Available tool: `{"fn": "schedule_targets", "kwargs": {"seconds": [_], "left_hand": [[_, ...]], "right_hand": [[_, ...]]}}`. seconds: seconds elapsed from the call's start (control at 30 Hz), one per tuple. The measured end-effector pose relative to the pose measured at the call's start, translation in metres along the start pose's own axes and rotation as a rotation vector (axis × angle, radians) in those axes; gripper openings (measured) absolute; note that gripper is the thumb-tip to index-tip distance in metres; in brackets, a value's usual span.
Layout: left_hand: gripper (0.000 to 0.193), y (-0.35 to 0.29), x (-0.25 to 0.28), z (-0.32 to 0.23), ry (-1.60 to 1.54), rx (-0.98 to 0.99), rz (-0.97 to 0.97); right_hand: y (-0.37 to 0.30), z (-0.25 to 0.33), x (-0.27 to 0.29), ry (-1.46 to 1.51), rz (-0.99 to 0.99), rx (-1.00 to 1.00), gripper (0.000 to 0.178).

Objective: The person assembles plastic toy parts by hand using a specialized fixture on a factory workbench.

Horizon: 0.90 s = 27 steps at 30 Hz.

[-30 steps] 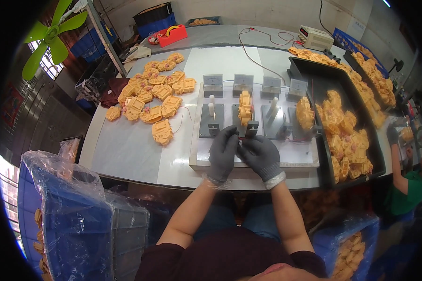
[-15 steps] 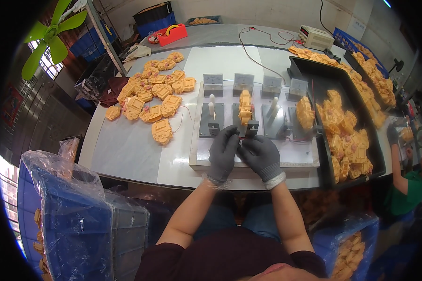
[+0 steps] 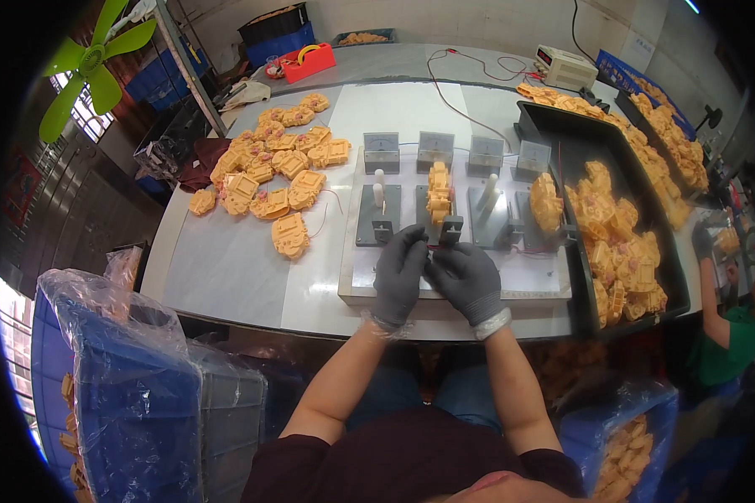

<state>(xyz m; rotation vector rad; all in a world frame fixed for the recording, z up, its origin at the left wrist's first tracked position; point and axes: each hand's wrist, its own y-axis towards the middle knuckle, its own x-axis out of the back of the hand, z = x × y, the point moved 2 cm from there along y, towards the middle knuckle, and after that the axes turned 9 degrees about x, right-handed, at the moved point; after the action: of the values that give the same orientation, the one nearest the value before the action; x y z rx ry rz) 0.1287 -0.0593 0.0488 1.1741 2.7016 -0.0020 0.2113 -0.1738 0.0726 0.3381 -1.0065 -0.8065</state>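
Both my hands wear grey gloves and meet in front of a white test board with several small meters along its back. My left hand has its fingers closed, pinching near a black clamp block. Close beside it, my right hand is closed too; what the fingertips hold is too small or hidden to name. Just beyond them a yellow plastic gear housing stands upright on the second fixture. Another yellow housing sits on the rightmost fixture. White pegs rise bare from the other fixtures.
Loose yellow housings lie piled on the table's left. A black tray of housings is at the right. Behind stand a red tape dispenser and a power supply. A blue bin is at lower left; a co-worker's arm shows far right.
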Motion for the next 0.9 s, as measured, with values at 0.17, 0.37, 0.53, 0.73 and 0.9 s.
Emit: {"fn": "schedule_targets", "kwargs": {"seconds": [0.17, 0.37, 0.53, 0.73, 0.9], "left_hand": [[0.029, -0.0015, -0.0007, -0.0036, -0.014, 0.011, 0.009], [0.03, -0.0007, -0.0009, -0.0041, 0.003, 0.002, 0.012], [0.03, 0.0003, -0.0003, -0.0037, 0.021, 0.005, 0.013], [0.029, -0.0014, -0.0008, -0.0046, 0.025, -0.002, 0.005], [0.029, -0.0015, -0.0007, -0.0043, 0.017, 0.008, 0.013]], "right_hand": [[0.0007, 0.0012, 0.0006, -0.008, 0.027, -0.012, 0.021], [0.001, 0.0008, 0.0008, 0.007, 0.024, -0.021, 0.019], [0.0005, 0.0001, -0.0002, 0.006, 0.012, -0.014, 0.019], [0.0003, 0.0006, 0.0001, 0.01, 0.027, -0.025, 0.019], [0.0005, 0.0012, 0.0007, 0.021, 0.044, -0.044, 0.02]]}}
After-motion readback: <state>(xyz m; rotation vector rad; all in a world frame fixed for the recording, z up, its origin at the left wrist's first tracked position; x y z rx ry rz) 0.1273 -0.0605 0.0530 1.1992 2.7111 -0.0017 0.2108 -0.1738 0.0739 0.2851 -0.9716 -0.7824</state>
